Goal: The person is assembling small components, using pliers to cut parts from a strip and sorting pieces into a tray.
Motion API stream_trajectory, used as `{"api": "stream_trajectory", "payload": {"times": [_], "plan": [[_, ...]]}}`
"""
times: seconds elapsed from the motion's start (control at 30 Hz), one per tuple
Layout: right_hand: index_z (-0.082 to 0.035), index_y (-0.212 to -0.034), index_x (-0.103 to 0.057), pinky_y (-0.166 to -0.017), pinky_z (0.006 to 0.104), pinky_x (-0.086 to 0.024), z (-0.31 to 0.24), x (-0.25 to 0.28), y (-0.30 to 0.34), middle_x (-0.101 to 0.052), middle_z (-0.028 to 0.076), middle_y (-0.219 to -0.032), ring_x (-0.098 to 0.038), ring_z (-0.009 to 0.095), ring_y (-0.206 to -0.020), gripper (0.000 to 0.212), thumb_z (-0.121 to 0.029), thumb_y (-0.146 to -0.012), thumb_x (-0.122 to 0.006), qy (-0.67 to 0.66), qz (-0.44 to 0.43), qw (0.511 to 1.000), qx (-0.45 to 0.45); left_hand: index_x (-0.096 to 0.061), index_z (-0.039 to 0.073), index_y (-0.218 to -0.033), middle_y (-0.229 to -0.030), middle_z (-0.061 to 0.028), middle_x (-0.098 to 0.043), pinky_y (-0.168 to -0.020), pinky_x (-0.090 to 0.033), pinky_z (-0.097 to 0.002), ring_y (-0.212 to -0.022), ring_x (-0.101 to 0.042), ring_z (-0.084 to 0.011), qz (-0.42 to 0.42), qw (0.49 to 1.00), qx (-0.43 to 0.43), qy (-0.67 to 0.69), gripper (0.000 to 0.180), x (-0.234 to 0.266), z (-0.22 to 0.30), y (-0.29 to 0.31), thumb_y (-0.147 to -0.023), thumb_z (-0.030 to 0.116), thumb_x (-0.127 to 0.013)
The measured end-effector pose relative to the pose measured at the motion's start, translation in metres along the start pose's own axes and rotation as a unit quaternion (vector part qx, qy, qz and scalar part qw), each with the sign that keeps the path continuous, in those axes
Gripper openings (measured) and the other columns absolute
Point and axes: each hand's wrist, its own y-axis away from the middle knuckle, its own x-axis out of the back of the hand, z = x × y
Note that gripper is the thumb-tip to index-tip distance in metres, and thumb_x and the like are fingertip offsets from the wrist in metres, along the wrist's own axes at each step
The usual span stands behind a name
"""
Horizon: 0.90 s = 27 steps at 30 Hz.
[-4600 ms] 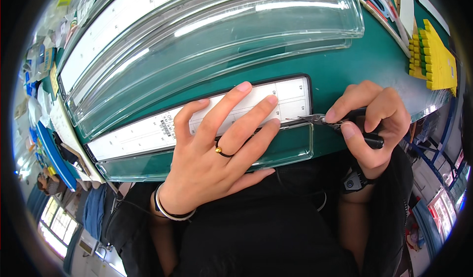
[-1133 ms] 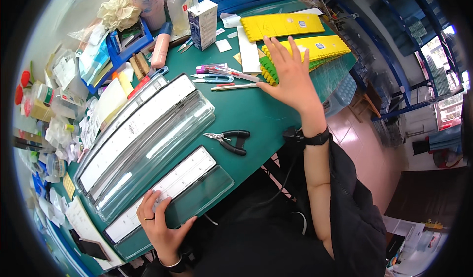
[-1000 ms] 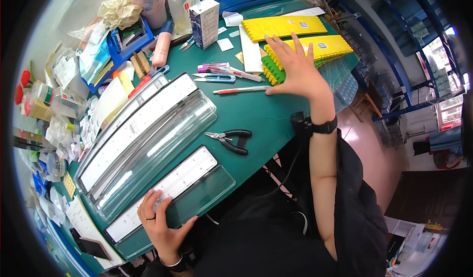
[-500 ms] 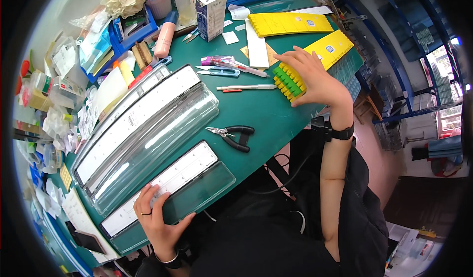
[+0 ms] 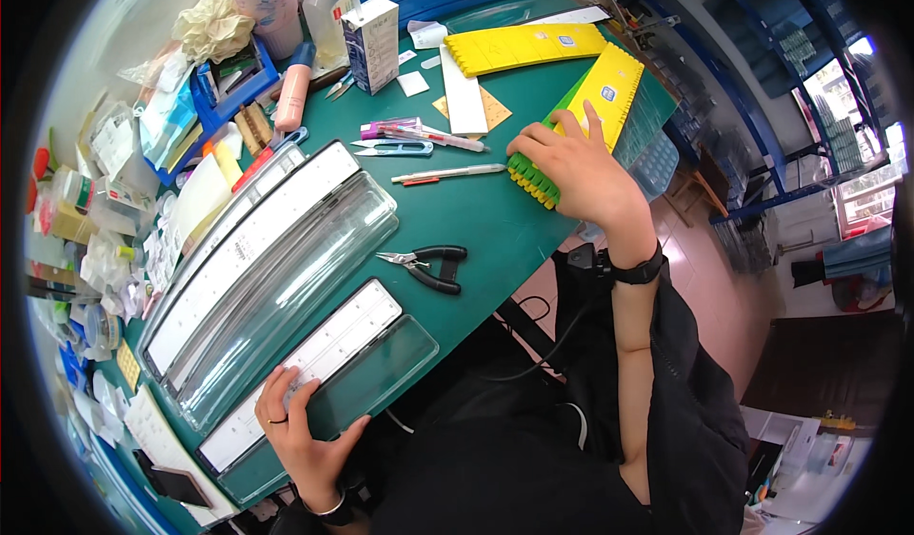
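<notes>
My right hand (image 5: 583, 168) is closed over the near end of a long yellow strip with toothed edges (image 5: 606, 92). A green toothed strip (image 5: 533, 178) shows along its left side and at the end under my fingers; how the layers fit together is partly hidden by the hand. Another yellow toothed strip (image 5: 524, 48) lies just beyond. My left hand (image 5: 307, 440) rests its fingertips on a white strip (image 5: 343, 335) set in a long clear plastic case (image 5: 381, 373). Its thumb is stretched out over the case's near edge, apart from the fingers.
A larger curved clear case (image 5: 314, 240) lies left of black-handled pliers (image 5: 433, 268). Pens (image 5: 447, 173), blue snips (image 5: 400, 147) and a white strip (image 5: 464, 97) are farther back. A carton (image 5: 371, 45), bottle (image 5: 327, 21) and blue tray (image 5: 228, 88) stand behind.
The toothed strips under my right hand have turned: the green end faced up before, and now yellow is on top with green along the side. My left hand keeps its place on the case.
</notes>
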Motion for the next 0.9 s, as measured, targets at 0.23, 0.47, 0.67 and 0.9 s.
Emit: {"api": "stream_trajectory", "payload": {"times": [0.23,0.47,0.67,0.9], "plan": [[-0.017,-0.128,-0.061,-0.125,0.0549,-0.026,0.024,-0.012,0.006,-0.058,0.006,-0.132,-0.042,0.038,-0.139,0.068,0.003,-0.065,-0.076,-0.161,0.086,0.981,0.060,-0.064,0.006,-0.113,-0.136,-0.0148,-0.057,-0.112,-0.038,-0.0511,-0.135,-0.048,-0.0404,-0.001,1.000,-0.005,0.004,0.067,0.001,0.003,-0.004,-0.055,0.024,-0.094],[-0.015,-0.126,-0.062,-0.126,0.0561,-0.024,0.023,-0.019,0.003,-0.058,0.007,-0.132,-0.041,0.036,-0.141,0.067,-0.002,-0.062,-0.077,-0.198,0.103,0.972,0.076,-0.064,0.006,-0.113,-0.136,-0.0153,-0.057,-0.112,-0.038,-0.0509,-0.136,-0.048,-0.0405,-0.001,1.000,-0.002,0.003,0.067,0.000,0.002,-0.003,-0.056,0.024,-0.094],[-0.016,-0.130,-0.059,-0.126,0.0580,-0.022,0.023,-0.020,-0.002,-0.058,0.008,-0.132,-0.042,0.036,-0.141,0.070,-0.003,-0.063,-0.077,-0.158,0.116,0.978,0.075,-0.064,0.006,-0.113,-0.136,-0.0156,-0.056,-0.111,-0.038,-0.0508,-0.135,-0.049,-0.0406,-0.003,1.000,-0.004,0.008,0.067,0.000,0.003,-0.003,-0.056,0.023,-0.094],[-0.020,-0.149,-0.045,-0.126,0.0606,-0.020,0.028,-0.020,-0.031,-0.051,0.012,-0.146,-0.035,0.040,-0.147,0.097,-0.018,-0.062,-0.088,-0.201,0.091,0.973,0.065,-0.064,0.006,-0.113,-0.136,-0.0155,-0.056,-0.111,-0.039,-0.0508,-0.134,-0.049,-0.0407,-0.002,1.000,-0.004,0.012,0.067,-0.001,0.003,-0.004,-0.056,0.022,-0.094]]}}
